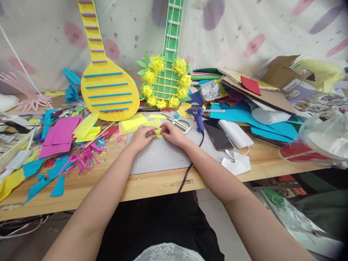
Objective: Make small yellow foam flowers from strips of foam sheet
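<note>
- Nearest my lens: white lacy fabric [168, 251] at the bottom edge, black cloth [160, 224] beyond it, then two bare forearms reaching to the bench.
- Left hand [143, 137]: thumb and fingers curled in, grasping the left side of a small yellow paper piece [158, 132].
- Right hand [173, 135]: fingertips pinching the same piece from the right. Exact finger contact is too small for me to make out.
- The piece sits between both hands, over the far part of the gridded grey mat [160, 156]; yellow sheets [132, 124] lie just beyond the left hand.
- Step, as I judge it: shaping thin paper by fingertip. I'd want a light, even pinch at the edges; a hard tug would probably tear or crease it.
- Better, I think, to steady with one hand and work with the other, wrists low over the mat.
- Scissors [181, 124] rest just past the right hand; knuckles should mind them.
- Blue glue gun [197, 117] beyond; whether it's hot, I can't tell. Its black cord [185, 179] passes under the right forearm, so I'd lift that arm rather than drag it.
- Yellow paper flowers [157, 64] on the green guitar shape [164, 85] could serve as reference for petal form.
</note>
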`<act>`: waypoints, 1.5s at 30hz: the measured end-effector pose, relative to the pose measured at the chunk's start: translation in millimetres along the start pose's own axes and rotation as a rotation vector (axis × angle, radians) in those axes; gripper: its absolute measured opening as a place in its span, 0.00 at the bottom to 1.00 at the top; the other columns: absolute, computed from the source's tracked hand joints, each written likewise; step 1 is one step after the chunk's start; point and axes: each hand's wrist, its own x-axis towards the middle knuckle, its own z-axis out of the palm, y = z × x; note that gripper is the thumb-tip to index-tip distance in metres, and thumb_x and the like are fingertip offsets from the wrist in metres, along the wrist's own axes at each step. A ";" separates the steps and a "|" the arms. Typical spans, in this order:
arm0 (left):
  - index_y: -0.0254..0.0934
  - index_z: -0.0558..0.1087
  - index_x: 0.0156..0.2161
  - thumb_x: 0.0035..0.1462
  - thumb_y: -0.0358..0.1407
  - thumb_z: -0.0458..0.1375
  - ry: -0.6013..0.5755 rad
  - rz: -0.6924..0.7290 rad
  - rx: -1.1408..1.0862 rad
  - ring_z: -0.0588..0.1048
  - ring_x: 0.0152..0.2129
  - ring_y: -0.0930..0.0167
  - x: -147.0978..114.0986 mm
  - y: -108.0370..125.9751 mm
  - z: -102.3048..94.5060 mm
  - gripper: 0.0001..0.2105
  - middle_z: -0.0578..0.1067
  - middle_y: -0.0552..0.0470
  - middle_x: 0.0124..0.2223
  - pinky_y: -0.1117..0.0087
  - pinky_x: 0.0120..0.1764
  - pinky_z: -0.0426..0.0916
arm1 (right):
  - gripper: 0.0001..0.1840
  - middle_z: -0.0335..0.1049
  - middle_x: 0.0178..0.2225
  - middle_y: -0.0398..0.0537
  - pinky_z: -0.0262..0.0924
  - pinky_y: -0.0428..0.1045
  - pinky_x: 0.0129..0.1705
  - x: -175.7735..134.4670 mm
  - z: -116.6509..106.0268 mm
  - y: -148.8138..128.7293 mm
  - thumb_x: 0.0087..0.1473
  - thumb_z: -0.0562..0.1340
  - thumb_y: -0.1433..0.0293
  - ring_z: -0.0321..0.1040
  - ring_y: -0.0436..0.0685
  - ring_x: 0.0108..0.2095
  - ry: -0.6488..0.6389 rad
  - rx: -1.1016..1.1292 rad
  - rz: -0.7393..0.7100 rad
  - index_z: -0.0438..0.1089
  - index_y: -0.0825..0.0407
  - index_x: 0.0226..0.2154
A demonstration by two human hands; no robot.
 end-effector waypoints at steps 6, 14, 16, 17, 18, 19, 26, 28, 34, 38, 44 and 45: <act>0.40 0.71 0.47 0.51 0.34 0.57 0.037 -0.068 0.029 0.69 0.39 0.68 6.0 2.8 6.5 0.16 0.76 0.52 0.35 0.67 0.40 0.65 | 0.14 0.71 0.32 0.43 0.61 0.47 0.39 0.9 1.5 0.5 0.47 0.55 0.79 0.68 0.49 0.32 0.014 -0.016 -0.017 0.62 0.52 0.38; 0.37 0.65 0.53 0.48 0.35 0.59 0.100 -0.142 0.050 0.71 0.39 0.66 12.1 4.4 14.7 0.24 0.76 0.52 0.34 0.65 0.43 0.64 | 0.12 0.71 0.31 0.46 0.59 0.49 0.40 2.9 9.0 4.3 0.49 0.58 0.73 0.66 0.51 0.33 0.039 -0.111 -0.070 0.63 0.54 0.39; 0.36 0.64 0.53 0.48 0.34 0.59 0.105 -0.158 0.044 0.71 0.38 0.67 12.7 6.0 15.1 0.25 0.76 0.52 0.34 0.65 0.43 0.64 | 0.12 0.71 0.32 0.46 0.58 0.49 0.41 3.4 10.7 5.4 0.49 0.59 0.73 0.66 0.51 0.33 0.047 -0.149 -0.083 0.63 0.54 0.40; 0.36 0.64 0.53 0.48 0.33 0.59 0.105 -0.164 0.046 0.71 0.38 0.67 12.8 7.1 15.1 0.25 0.76 0.51 0.35 0.65 0.43 0.64 | 0.12 0.71 0.32 0.45 0.57 0.49 0.41 3.7 11.3 5.8 0.49 0.58 0.74 0.66 0.52 0.34 0.051 -0.162 -0.086 0.63 0.54 0.40; 0.36 0.64 0.53 0.48 0.33 0.58 0.104 -0.170 0.050 0.71 0.38 0.67 12.7 8.3 14.9 0.24 0.76 0.51 0.35 0.65 0.43 0.64 | 0.12 0.71 0.32 0.45 0.57 0.50 0.42 3.9 11.9 6.1 0.49 0.58 0.74 0.65 0.52 0.34 0.055 -0.172 -0.088 0.64 0.54 0.40; 0.36 0.65 0.53 0.48 0.32 0.58 0.103 -0.175 0.058 0.71 0.39 0.66 12.6 9.6 14.7 0.24 0.76 0.51 0.35 0.65 0.42 0.64 | 0.13 0.71 0.32 0.45 0.57 0.50 0.42 4.0 12.3 6.3 0.49 0.58 0.74 0.65 0.52 0.34 0.057 -0.179 -0.090 0.64 0.54 0.40; 0.38 0.64 0.52 0.47 0.32 0.57 0.102 -0.216 0.069 0.71 0.38 0.66 13.3 13.1 15.6 0.24 0.75 0.52 0.35 0.65 0.41 0.64 | 0.14 0.71 0.32 0.46 0.56 0.50 0.43 3.1 12.8 4.5 0.48 0.57 0.75 0.64 0.54 0.36 0.064 -0.218 -0.070 0.64 0.54 0.40; 0.38 0.64 0.52 0.47 0.32 0.57 0.106 -0.218 0.063 0.71 0.38 0.66 13.8 12.3 16.4 0.24 0.75 0.52 0.35 0.65 0.40 0.64 | 0.14 0.71 0.32 0.46 0.55 0.50 0.43 3.2 12.9 4.9 0.48 0.57 0.75 0.64 0.54 0.36 0.065 -0.221 -0.069 0.64 0.54 0.41; 0.39 0.67 0.47 0.47 0.31 0.57 0.125 -0.229 0.056 0.71 0.37 0.67 14.0 12.9 18.7 0.19 0.75 0.52 0.33 0.65 0.39 0.64 | 0.14 0.71 0.32 0.45 0.56 0.50 0.42 3.6 13.6 6.1 0.48 0.57 0.74 0.64 0.54 0.35 0.063 -0.221 -0.068 0.64 0.53 0.41; 0.39 0.68 0.41 0.47 0.31 0.57 0.140 -0.226 0.047 0.71 0.36 0.67 13.8 13.3 20.2 0.13 0.74 0.53 0.32 0.66 0.39 0.64 | 0.14 0.71 0.32 0.46 0.56 0.50 0.43 2.8 12.3 2.7 0.48 0.56 0.75 0.64 0.53 0.36 0.056 -0.227 -0.067 0.64 0.54 0.41; 0.39 0.66 0.41 0.47 0.31 0.57 0.147 -0.240 0.024 0.71 0.35 0.68 13.4 12.4 21.0 0.13 0.74 0.54 0.32 0.65 0.39 0.64 | 0.14 0.71 0.33 0.47 0.57 0.49 0.41 4.6 7.8 -1.4 0.51 0.50 0.77 0.65 0.53 0.35 0.042 -0.148 0.020 0.65 0.55 0.40; 0.40 0.66 0.41 0.47 0.31 0.57 0.147 -0.244 0.025 0.71 0.35 0.68 13.3 12.7 20.9 0.13 0.74 0.54 0.32 0.65 0.39 0.64 | 0.14 0.71 0.33 0.47 0.58 0.49 0.41 4.9 7.6 -1.5 0.52 0.50 0.77 0.65 0.53 0.35 0.041 -0.135 0.028 0.65 0.55 0.40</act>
